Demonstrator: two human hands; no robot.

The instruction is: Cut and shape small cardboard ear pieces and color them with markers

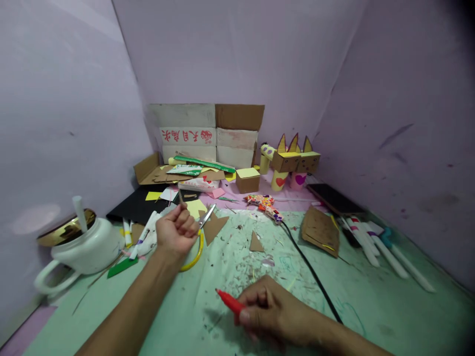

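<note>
In my right hand (265,311), low and right of centre, is a red marker (230,300) with its tip uncovered, pointing up and left above the green table cover. My left hand (177,228) is closed, its fingers curled round a thin brownish strip (180,196) that sticks up from the fist. Just right of that hand lie scissors (206,216) with yellow handles, next to brown cardboard offcuts (215,227). A small cardboard triangle (256,242) lies between the two hands, farther back.
A white teapot-like mug (91,244) stands at the left. Behind are a cardboard box (247,182), cardboard-headed figures (285,162) and a patterned glue gun (273,213) with a black cord. Markers (386,254) and a cardboard piece (321,231) lie at the right.
</note>
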